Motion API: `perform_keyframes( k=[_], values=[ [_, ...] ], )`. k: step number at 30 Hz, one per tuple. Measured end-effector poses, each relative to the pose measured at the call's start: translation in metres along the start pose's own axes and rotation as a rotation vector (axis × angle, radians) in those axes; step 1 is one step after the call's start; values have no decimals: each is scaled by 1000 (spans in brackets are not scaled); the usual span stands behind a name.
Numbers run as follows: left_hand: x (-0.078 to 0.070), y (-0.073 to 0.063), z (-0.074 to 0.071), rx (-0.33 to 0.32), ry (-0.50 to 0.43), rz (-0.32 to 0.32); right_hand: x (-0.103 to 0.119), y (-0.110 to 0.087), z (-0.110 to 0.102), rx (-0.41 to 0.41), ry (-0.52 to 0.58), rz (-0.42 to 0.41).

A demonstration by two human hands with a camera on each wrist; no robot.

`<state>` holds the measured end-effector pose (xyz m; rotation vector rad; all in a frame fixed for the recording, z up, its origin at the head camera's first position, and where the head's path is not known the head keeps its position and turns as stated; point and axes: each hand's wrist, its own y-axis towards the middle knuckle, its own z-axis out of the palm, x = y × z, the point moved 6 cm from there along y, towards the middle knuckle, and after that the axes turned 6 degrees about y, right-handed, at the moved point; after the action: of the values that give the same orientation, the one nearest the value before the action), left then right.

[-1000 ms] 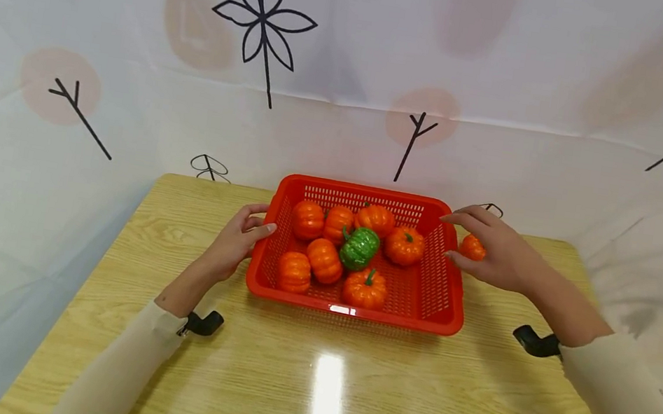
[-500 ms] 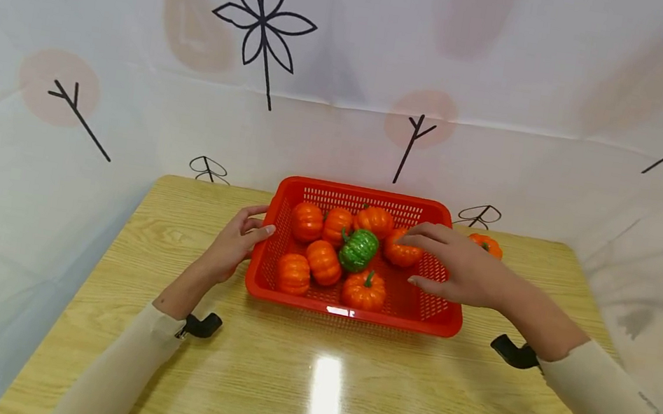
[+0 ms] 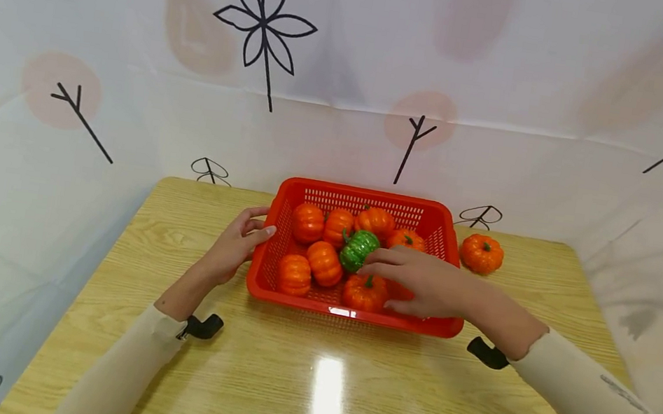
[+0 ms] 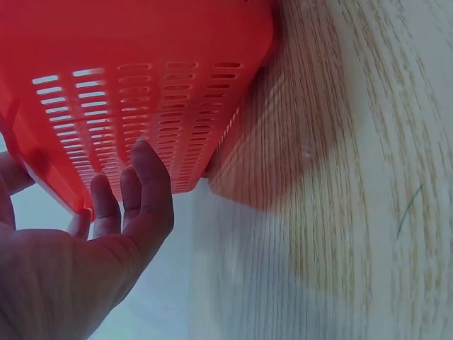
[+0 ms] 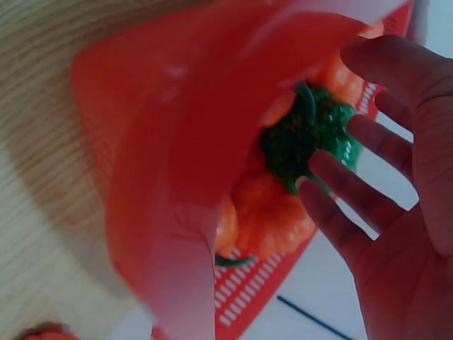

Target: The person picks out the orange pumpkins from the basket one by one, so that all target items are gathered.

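Observation:
A red plastic basket [image 3: 293, 298] with slotted sides holds several orange toy pumpkins and one green toy pumpkin [image 3: 357, 250]. My left hand [image 3: 231, 242] grips its left side, thumb over the rim; in the left wrist view, the fingers [image 4: 150, 177] lie along the outer wall. Over the basket's right half reaches my right hand [image 3: 423, 281], fingers spread and nothing held. Its fingertips come close to the green pumpkin, above the front orange pumpkin [image 3: 362, 296], which the hand partly covers. The orange pumpkin [image 3: 406, 239] behind is partly hidden too.
One more orange pumpkin [image 3: 481, 254] sits on the wooden table [image 3: 206, 373], just outside the basket's right end. A pale cloth [image 3: 354, 47] printed with leaves hangs behind the table. Both wrists carry black camera mounts.
My right hand has moved left and toward me, from beyond the basket's right rim to over the front pumpkin, uncovering the pumpkin outside. My left hand and the basket have stayed put.

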<state>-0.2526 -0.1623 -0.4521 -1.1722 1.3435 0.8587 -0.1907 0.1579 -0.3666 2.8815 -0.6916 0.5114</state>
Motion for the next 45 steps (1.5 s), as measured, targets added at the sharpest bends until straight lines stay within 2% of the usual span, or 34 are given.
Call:
perform_keyframes(
  k=[3, 9, 24, 41, 45],
  values=[
    [0, 0, 0, 1, -4, -1, 3, 5, 7, 38, -13, -25],
    [0, -1, 2, 1, -11, -11, 6, 12, 13, 59, -19, -76],
    [-4, 0, 4, 9, 11, -4, 3, 20, 34, 246, -92, -43],
    [-2, 0, 3, 5, 31, -19, -2, 22, 46, 212, -63, -96],
    [0, 0, 2, 6, 34, -19, -1, 21, 46, 202, -83, -138]
  ],
)
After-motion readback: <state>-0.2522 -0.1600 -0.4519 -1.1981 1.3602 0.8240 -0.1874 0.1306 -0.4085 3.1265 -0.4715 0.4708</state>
